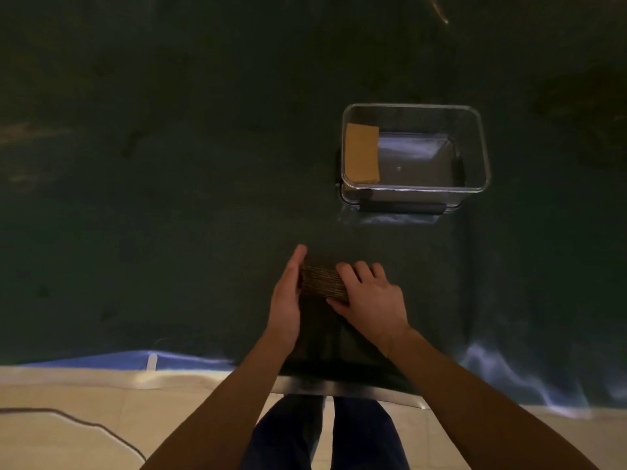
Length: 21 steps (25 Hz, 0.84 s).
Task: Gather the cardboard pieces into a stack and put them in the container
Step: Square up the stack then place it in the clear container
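We press our left hand (286,293) and right hand (368,296) against the brown cardboard stack (322,282) on the dark desk (169,198); bare desk separates it from the clear rectangular plastic container (468,184) farther right.

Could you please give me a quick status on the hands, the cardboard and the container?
Left hand and right hand pressed on cardboard stack, on the table. Clear container beyond, open, one stack inside. Path clear.

I see table (169,198) dk green | container (415,191) clear, dk clips | card inside (362,152) tan | stack (322,283) brown, striped edges | floor (68,395) cream | trousers (359,435) navy
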Each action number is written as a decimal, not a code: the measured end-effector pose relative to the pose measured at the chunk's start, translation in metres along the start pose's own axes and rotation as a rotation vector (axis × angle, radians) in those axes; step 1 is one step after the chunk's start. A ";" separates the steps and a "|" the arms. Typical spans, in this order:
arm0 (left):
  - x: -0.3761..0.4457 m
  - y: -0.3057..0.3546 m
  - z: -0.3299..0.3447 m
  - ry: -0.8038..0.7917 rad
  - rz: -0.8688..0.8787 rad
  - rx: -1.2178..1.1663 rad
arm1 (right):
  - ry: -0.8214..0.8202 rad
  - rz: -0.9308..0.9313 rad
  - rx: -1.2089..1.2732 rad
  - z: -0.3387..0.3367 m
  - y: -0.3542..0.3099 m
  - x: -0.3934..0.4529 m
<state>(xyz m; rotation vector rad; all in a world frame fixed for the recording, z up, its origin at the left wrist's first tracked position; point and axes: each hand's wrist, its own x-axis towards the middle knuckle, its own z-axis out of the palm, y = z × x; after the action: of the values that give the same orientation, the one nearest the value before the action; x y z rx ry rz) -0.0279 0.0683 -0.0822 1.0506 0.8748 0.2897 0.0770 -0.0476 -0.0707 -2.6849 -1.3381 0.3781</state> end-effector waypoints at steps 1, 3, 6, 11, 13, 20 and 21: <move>0.001 0.000 0.000 0.031 -0.020 -0.066 | 0.004 0.004 -0.002 0.000 0.000 0.000; 0.002 0.002 0.002 0.035 -0.025 -0.073 | 0.027 0.019 -0.005 0.000 0.000 -0.001; -0.001 0.003 0.004 0.001 -0.030 -0.050 | 0.054 0.004 -0.016 0.001 0.000 -0.002; -0.003 0.004 0.002 -0.014 0.011 0.039 | 0.074 0.013 -0.026 0.003 0.000 -0.002; -0.004 0.003 0.002 -0.010 0.004 0.001 | 0.069 0.015 -0.035 0.004 0.001 -0.003; -0.005 0.006 -0.019 -0.297 0.104 0.620 | 0.094 -0.006 -0.043 0.005 0.002 -0.004; 0.000 0.010 -0.024 -0.315 0.162 0.790 | 0.103 -0.009 -0.048 0.005 0.002 -0.004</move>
<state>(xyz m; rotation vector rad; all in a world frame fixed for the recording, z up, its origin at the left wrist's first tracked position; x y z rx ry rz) -0.0439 0.0882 -0.0784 1.8470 0.6167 -0.1105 0.0752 -0.0519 -0.0759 -2.6953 -1.3458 0.2066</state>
